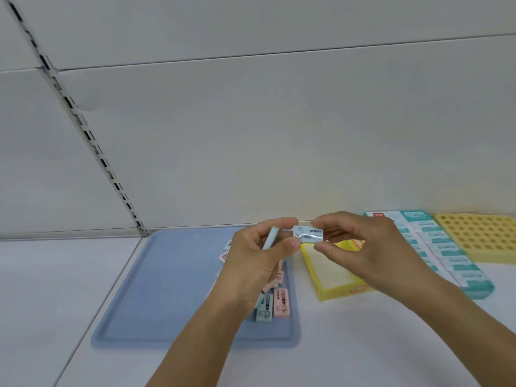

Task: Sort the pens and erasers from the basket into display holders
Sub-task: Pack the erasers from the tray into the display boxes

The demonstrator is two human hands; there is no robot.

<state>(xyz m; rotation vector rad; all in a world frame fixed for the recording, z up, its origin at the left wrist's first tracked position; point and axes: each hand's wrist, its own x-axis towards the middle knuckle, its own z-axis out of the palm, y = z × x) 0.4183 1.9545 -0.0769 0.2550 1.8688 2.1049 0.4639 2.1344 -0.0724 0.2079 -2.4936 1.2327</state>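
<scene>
Forearms: both bare, rising from bottom edge, converging mid-frame above white shelf surface [349,344].
Left hand [252,258]: raised over flat blue plastic tray [156,289], thumb and forefinger pinching left end of a pale blue wrapped rectangular eraser [308,234]; remaining fingers curled round a second pale blue eraser [270,237], held edge-on.
Right hand [363,247]: thumb below, fingers above, pinching right end of the same wrapped eraser.
Held eraser: level, between both hands, glossy film, rabbit outline print; text too blurred to read.
Tray contents: loose pink and pale blue erasers [272,303] near right side, several hidden behind left wrist; count unclear.
Yellow open cardboard box [332,277]: just right of tray, far end covered by right hand, apparently no erasers inside.
Teal display box of white-sleeved erasers [446,255]: further right.
Yellow grid holder with square cells [480,236]: far right, cut off by frame edge.
</scene>
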